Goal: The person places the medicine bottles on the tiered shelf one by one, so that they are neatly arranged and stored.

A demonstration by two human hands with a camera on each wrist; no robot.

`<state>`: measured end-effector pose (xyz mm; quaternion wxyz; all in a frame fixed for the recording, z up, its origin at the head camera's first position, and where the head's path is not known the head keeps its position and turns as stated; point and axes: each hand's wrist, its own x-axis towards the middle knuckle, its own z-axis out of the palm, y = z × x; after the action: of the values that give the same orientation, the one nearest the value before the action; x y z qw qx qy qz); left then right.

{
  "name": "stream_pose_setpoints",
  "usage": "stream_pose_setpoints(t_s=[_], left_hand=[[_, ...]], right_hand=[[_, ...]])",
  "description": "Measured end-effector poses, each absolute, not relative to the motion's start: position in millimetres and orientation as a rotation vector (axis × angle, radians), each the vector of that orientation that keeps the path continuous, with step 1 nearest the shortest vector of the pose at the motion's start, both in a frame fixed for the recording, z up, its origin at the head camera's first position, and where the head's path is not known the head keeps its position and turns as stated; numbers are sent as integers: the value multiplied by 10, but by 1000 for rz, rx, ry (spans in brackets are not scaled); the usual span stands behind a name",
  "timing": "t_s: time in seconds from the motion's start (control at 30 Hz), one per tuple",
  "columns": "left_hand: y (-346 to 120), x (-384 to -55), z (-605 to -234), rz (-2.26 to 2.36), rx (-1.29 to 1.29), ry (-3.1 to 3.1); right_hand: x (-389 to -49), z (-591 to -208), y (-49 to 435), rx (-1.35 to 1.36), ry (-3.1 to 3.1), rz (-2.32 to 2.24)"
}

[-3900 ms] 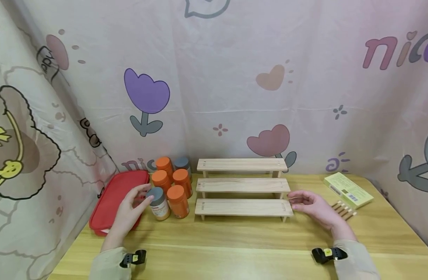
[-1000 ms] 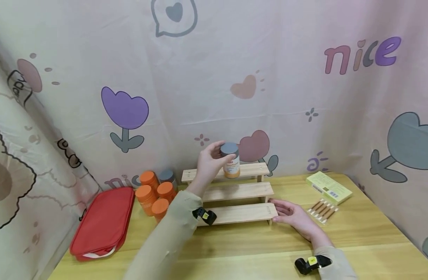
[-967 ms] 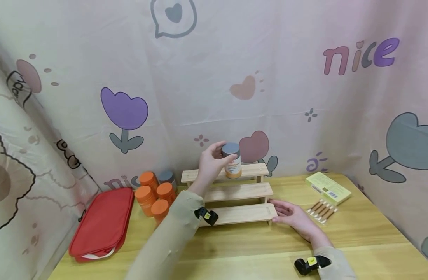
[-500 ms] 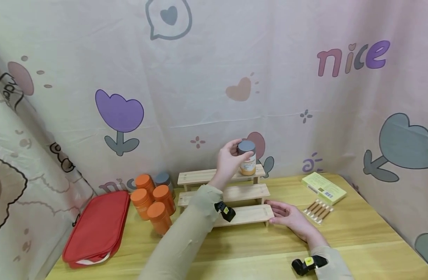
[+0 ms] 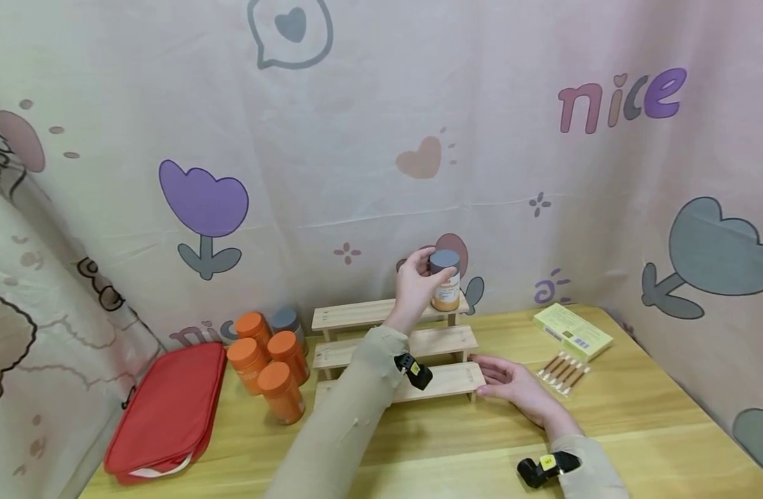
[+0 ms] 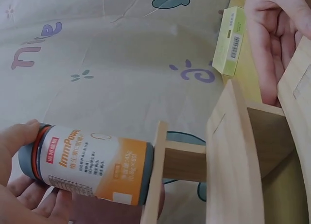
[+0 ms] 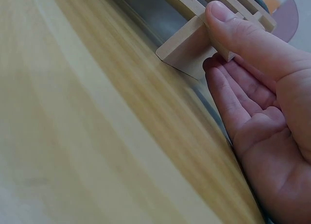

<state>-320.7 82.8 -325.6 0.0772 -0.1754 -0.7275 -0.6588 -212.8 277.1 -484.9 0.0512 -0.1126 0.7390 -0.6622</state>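
Note:
My left hand (image 5: 414, 287) holds a supplement bottle (image 5: 446, 290) by its grey cap, thumb in front and fingers behind. The bottle, white and orange below the cap, is upright at the right end of the top step of a three-tier wooden rack (image 5: 346, 317). In the left wrist view the base of the bottle (image 6: 97, 163) meets that step. My right hand (image 5: 520, 391) grips the right end of the lowest step; in the right wrist view the thumb (image 7: 233, 27) lies along the wood, with the fingers curled behind.
Several orange-capped bottles (image 5: 283, 391) and another grey-capped bottle (image 5: 286, 322) stand left of the rack. Beside them lies a red zip case (image 5: 169, 405). At right are a yellow-green box (image 5: 573, 331) and a pack of cotton swabs (image 5: 563, 373). A printed curtain (image 5: 356, 138) hangs behind.
My left hand has carried the grey-capped bottle from the group at left over to the top step's right end and lowered it there. The right hand has stayed at the rack's end.

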Motion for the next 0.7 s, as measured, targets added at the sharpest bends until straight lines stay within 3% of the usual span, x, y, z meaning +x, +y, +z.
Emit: stream_pose_setpoints(t_s=[0.33, 0.7], left_hand=[[734, -3176, -3305, -1947, -515, -2205], [194, -2840, -3457, -1940, -614, -2111]], right_hand=[[-2147, -4876, 2728, -371, 2248, -2016], [-2142, -4849, 2774, -292, 2289, -1998]])
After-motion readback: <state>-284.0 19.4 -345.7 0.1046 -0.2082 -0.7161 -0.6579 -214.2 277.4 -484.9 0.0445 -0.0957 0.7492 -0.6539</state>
